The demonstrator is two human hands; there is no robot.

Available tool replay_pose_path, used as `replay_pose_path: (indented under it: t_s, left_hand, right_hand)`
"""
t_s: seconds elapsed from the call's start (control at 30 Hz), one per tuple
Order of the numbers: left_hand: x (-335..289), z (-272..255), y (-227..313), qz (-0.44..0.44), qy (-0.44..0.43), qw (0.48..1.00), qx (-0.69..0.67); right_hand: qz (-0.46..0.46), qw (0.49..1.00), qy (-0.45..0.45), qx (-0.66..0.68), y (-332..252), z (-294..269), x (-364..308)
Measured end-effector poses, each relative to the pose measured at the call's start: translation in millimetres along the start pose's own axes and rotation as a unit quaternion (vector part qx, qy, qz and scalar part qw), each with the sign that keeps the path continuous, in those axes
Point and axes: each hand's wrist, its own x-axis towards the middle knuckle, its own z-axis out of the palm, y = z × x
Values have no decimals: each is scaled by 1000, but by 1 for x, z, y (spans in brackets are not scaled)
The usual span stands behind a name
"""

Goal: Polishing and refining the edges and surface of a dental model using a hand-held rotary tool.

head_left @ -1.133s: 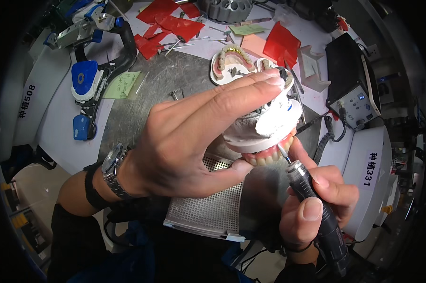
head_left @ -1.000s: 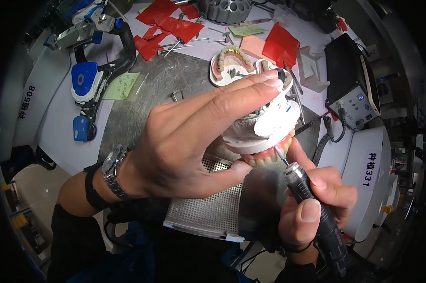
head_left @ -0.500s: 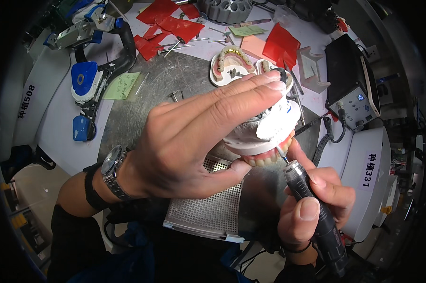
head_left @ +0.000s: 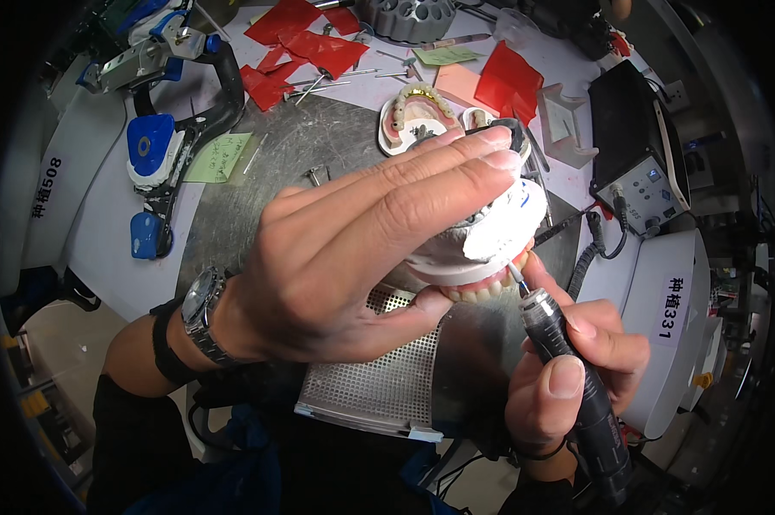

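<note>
My left hand point(head_left: 362, 249) is wrapped over a white plaster dental model point(head_left: 499, 236), its fingers across the top and the thumb at the lower front. A row of artificial teeth in pink gum point(head_left: 482, 292) shows along the model's lower side. In my right hand point(head_left: 576, 369) is a black rotary handpiece point(head_left: 589, 412), gripped like a pen. The thin bur point(head_left: 516, 276) at its tip meets the edge between the plaster and the pink gum; whether it spins I cannot tell. One right fingertip rests against the model's side. The far side of the model is hidden by my left hand.
A perforated metal grille point(head_left: 379, 378) lies below my hands. Behind them stands another dental model point(head_left: 415, 116). Red sheets point(head_left: 323, 51), loose burs and a grey bur holder point(head_left: 409, 17) are at the back. An articulator point(head_left: 220, 103) is at left, a control box point(head_left: 645, 193) at right.
The bur tip has shifted slightly along the gum edge, and the model is tilted a little, showing less of the teeth. Both hands keep their grip.
</note>
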Motion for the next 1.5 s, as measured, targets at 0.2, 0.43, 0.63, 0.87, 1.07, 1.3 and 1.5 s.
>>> replay_pose_path:
  t_s: [0.2,0.43,0.63,0.87,1.07,1.3,1.5]
  left_hand:
    - [-1,1,-3,-1,2,1000,-3]
    - [0,0,-2,9,3,1000,-3]
    - [0,0,-1,4,3,1000,-3]
    - [0,-1,2,-11,0,1000,-3]
    - [1,-2,4,-23,-4,1000,-8]
    - [1,-1,2,-24,1,1000,-10]
    - [0,-1,4,-35,-2,999,-14]
  right_hand:
    - [5,1000,-9,9,-1,-1,-1]
    - [2,1000,5,17,-2,3,-1]
    - [-5,1000,-8,19,0,0,-1]
    - [20,1000,-3,14,-4,1,-2]
    - [19,999,19,16,-6,4,-2]
    - [25,1000,9,5,-5,3,-2]
    - [17,1000,15,2,-5,5,-2]
